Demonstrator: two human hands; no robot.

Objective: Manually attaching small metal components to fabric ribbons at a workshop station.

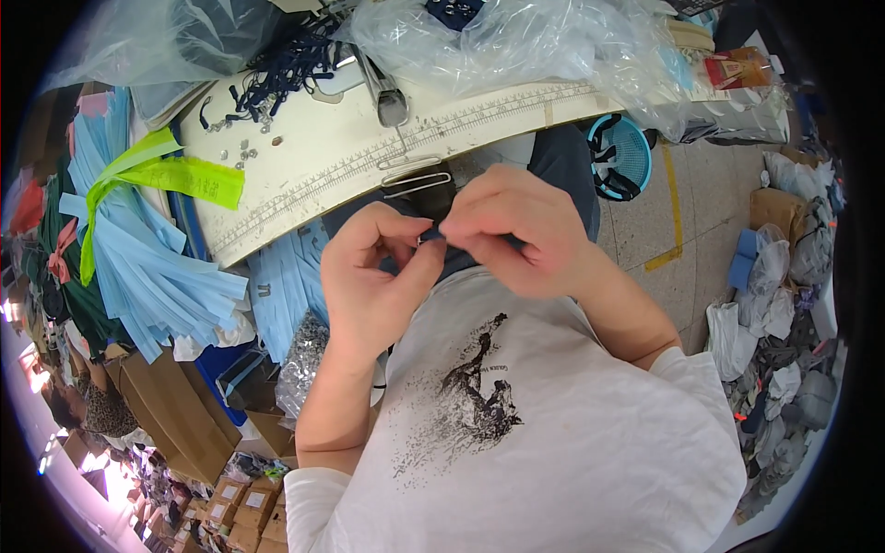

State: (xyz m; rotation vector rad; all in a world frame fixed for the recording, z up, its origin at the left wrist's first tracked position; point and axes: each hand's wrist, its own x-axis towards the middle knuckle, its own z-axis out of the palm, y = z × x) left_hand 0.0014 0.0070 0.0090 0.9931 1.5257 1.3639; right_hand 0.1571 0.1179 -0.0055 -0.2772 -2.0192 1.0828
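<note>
My left hand (pixel 376 276) and my right hand (pixel 524 232) meet in front of my chest, above my lap and just off the table's near edge. Between the fingertips of both is a small dark blue piece (pixel 430 235), mostly covered by the fingers; its kind is too small to tell. Thumb and index finger of each hand are pinched together at it. Two metal wire loops (pixel 417 179) stick out from the table edge just beyond the fingers. Farther off on the table lies a heap of short dark blue cords (pixel 288 69), with small shiny metal bits (pixel 243 155) scattered near it.
The white table (pixel 323 166) has a ruler strip along its near edge. A metal scoop (pixel 391 103) lies on it, backed by transparent plastic bags (pixel 516 46). Light blue strips (pixel 152 267) with a yellow-green band (pixel 166 175) hang left. A blue basket (pixel 622 157) stands right.
</note>
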